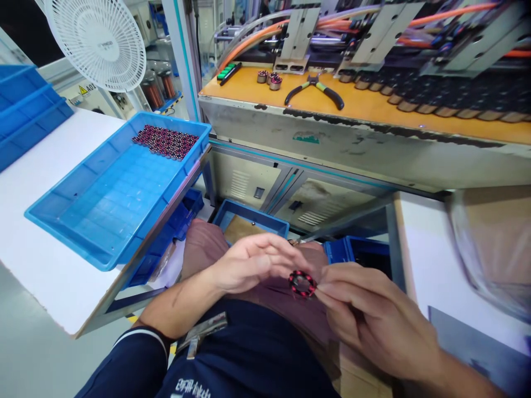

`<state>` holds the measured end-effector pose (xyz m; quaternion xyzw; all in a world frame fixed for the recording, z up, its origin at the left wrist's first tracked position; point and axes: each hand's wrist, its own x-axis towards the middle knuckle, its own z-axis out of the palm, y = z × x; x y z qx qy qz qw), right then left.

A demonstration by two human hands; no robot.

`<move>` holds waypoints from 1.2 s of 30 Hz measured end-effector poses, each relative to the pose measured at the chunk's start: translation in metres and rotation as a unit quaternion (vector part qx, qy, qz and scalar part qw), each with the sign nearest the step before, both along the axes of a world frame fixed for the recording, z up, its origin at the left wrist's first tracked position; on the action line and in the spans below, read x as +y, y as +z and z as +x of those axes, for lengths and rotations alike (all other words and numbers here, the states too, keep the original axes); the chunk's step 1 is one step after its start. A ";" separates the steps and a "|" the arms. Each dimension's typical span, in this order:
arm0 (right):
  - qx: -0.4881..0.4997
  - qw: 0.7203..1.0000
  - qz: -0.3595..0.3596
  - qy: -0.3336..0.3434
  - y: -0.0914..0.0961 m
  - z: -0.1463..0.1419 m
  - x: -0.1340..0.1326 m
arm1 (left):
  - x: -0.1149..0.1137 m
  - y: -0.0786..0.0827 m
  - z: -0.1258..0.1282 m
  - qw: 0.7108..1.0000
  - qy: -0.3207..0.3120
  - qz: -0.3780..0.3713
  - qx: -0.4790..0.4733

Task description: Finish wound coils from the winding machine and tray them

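Note:
Above my lap, my right hand (373,312) pinches a small ring-shaped wound motor stator (302,284), black with red coils around its rim, between thumb and fingertips. My left hand (259,262) is open beside it, fingers loosely stretched toward the ring; whether the fingertips touch it I cannot tell. To my left, a shallow blue tray (103,257) stands on a white table, with rows of similar red and black stators (166,142) packed in its far corner.
Ahead, an orange-topped machine bench (249,88) carries pliers (314,91), a few loose stators (269,78) and a long row of them at right. A white fan (99,41) stands at back left. A blue bin (274,224) sits below the bench; a white table (431,249) is at right.

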<state>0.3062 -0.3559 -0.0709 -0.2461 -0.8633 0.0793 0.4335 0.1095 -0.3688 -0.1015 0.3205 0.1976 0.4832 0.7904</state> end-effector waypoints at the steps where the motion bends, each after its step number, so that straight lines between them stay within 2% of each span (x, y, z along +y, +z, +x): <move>1: -0.002 1.000 0.002 0.010 0.000 0.001 0.000 | 0.000 -0.001 0.000 0.999 -0.048 -0.002 0.019; 3: -0.005 1.000 0.000 0.022 0.001 0.002 0.000 | 0.001 -0.003 -0.001 0.990 -0.132 0.006 0.050; 5: -0.005 1.000 -0.007 0.013 0.002 0.001 0.000 | 0.000 -0.003 -0.001 0.987 -0.148 0.013 0.056; 10: -0.011 1.000 0.001 -0.020 0.007 -0.006 0.004 | -0.003 -0.001 0.001 0.998 -0.028 0.039 0.032; 15: 0.011 0.999 0.016 -0.041 0.013 -0.013 0.008 | -0.003 0.001 0.001 0.995 0.052 0.081 -0.022; 19: 0.004 1.000 0.005 0.005 0.018 -0.011 0.010 | 0.000 0.002 0.001 0.991 0.081 0.065 -0.082; 21: -0.014 0.999 0.010 0.039 0.020 -0.009 0.010 | 0.002 0.000 0.001 0.996 0.052 0.026 -0.065; 25: -0.021 0.998 0.018 0.048 0.021 -0.006 0.010 | 0.003 -0.004 -0.001 0.992 -0.128 -0.015 0.003; 27: -0.021 0.999 0.015 0.045 0.020 -0.006 0.011 | 0.002 -0.003 -0.003 0.988 -0.151 -0.001 0.026; 32: -0.026 0.999 0.020 -0.002 0.019 -0.010 0.011 | -0.002 0.004 -0.003 0.994 0.005 0.039 0.099; 36: -0.010 0.998 -0.015 -0.057 0.017 -0.013 0.011 | -0.003 0.005 0.000 0.986 0.094 0.101 0.092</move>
